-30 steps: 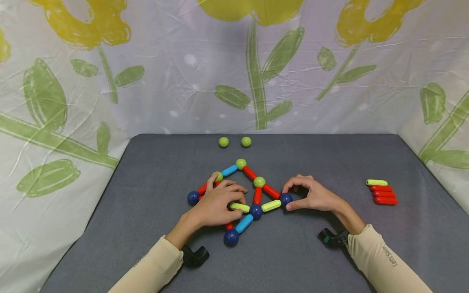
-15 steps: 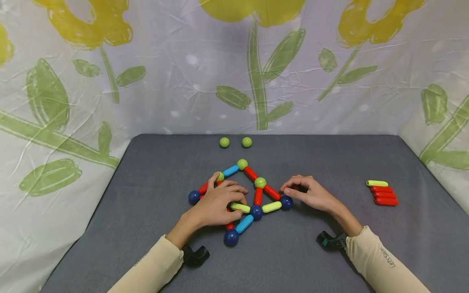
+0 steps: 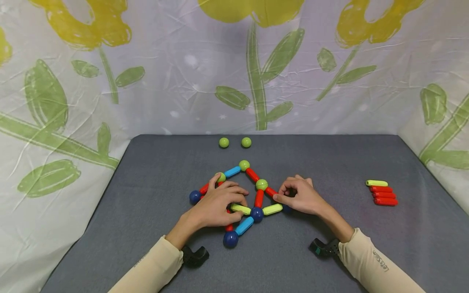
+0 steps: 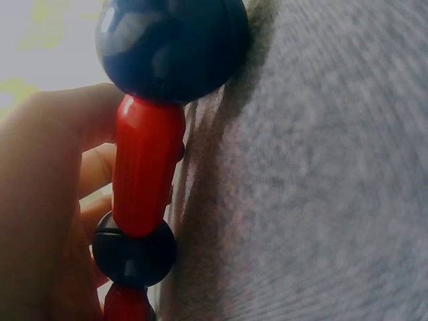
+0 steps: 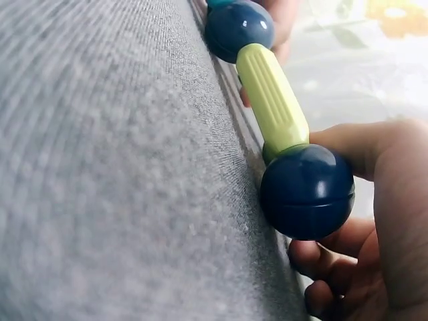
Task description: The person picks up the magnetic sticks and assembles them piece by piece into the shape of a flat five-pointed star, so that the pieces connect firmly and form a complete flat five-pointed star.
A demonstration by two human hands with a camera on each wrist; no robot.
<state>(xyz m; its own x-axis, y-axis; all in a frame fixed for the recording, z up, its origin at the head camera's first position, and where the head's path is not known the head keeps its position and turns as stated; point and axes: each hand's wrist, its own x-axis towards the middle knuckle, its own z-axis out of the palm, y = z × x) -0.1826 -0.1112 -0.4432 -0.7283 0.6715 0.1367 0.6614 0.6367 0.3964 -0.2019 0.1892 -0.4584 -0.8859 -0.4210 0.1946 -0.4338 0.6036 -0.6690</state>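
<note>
A frame of magnetic rods and balls lies on the table, with red rods point(image 3: 259, 198), blue rods point(image 3: 244, 226), yellow-green rods point(image 3: 272, 209), green balls point(image 3: 261, 184) and dark blue balls point(image 3: 257, 214). My left hand point(image 3: 216, 203) spreads over its left part, index finger at a green ball point(image 3: 221, 177), thumb and other fingers around a yellow-green rod point(image 3: 240, 209). At the frame's right corner, my right hand point(image 3: 302, 195) pinches a red rod point(image 3: 270, 192) near a blue ball point(image 5: 307, 192). That hand mostly covers this ball in the head view.
Two loose green balls point(image 3: 246, 142) lie near the table's back edge. To the right, a yellow-green rod point(image 3: 376, 183) and several red rods point(image 3: 384, 195) lie in a stack. Behind the grey table point(image 3: 176, 154) hangs a flower-patterned cloth point(image 3: 165, 81).
My right hand has gone from the corner blue ball to the red rod beside it, moving slightly left. The frame's upper part has shifted a little right. The left hand stays in place.
</note>
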